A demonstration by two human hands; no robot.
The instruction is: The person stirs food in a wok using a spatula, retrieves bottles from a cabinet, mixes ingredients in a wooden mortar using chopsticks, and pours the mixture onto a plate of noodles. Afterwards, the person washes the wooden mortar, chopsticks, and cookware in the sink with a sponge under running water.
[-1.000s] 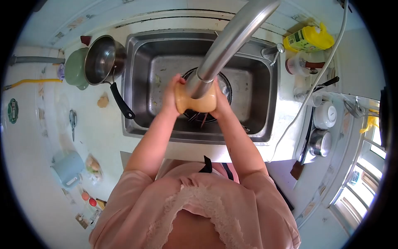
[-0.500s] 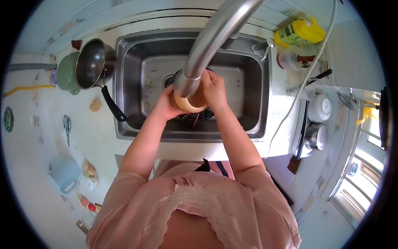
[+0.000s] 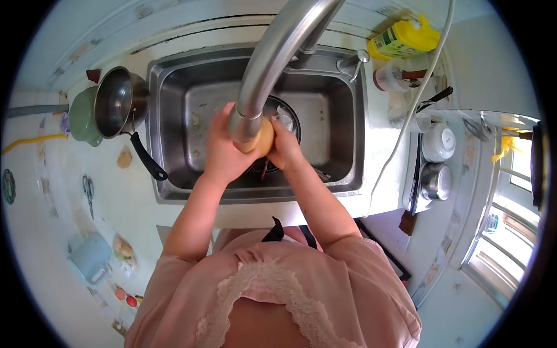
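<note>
Under the steel faucet (image 3: 253,87), both hands hold a tan bowl (image 3: 266,138) over the sink (image 3: 333,110). My left hand (image 3: 225,152) wraps round its left side, with the thumb across the front. On the other side, the fingers of my right hand (image 3: 286,145) are closed against the bowl. The faucet head covers part of the bowl, and its inside is hidden. Below the hands a dark round pan or dish (image 3: 295,119) lies on the sink floor, with thin stick-like things partly showing near its front edge.
Left of the sink stand a steel saucepan (image 3: 119,101) with a black handle and a green basin (image 3: 83,116). Scissors (image 3: 89,194) lie on the left counter. On the right are a yellow container (image 3: 406,39), a white bowl (image 3: 438,142) and a hanging white cable (image 3: 400,139).
The bowl has turned, so its outside faces up where its opening showed before. My left hand has moved up over its side; my right hand has shifted lower. The whole view has shifted slightly.
</note>
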